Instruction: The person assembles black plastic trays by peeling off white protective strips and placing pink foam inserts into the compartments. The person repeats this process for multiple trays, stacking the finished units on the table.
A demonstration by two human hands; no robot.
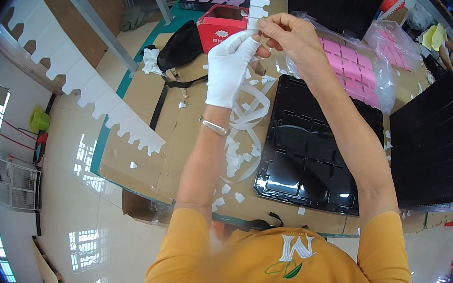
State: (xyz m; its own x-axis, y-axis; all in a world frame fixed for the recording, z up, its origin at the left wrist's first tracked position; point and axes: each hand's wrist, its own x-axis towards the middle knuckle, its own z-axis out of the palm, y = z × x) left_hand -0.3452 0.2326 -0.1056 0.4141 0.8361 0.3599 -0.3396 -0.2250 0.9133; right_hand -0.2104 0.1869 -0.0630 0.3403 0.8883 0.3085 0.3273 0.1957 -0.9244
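Fingers [265,25] pinched, both forearms [203,161] outstretched, right one slanting inward above a black tray [312,151], gloved left hand [228,69] and bare right hand [299,38] meeting to grip the near end of a white notched strip [259,2], red box [208,27] just left of it.

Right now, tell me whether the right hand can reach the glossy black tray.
Likely yes: the glossy black tray lies partly beneath the right forearm, nothing stacked on it, though the right hand is busy at the white strip.

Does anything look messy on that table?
Yes: little white scraps are scattered across the cardboard, and loose white strips lie tangled left of the black tray. They look untidy next to that neatly shaped tray.
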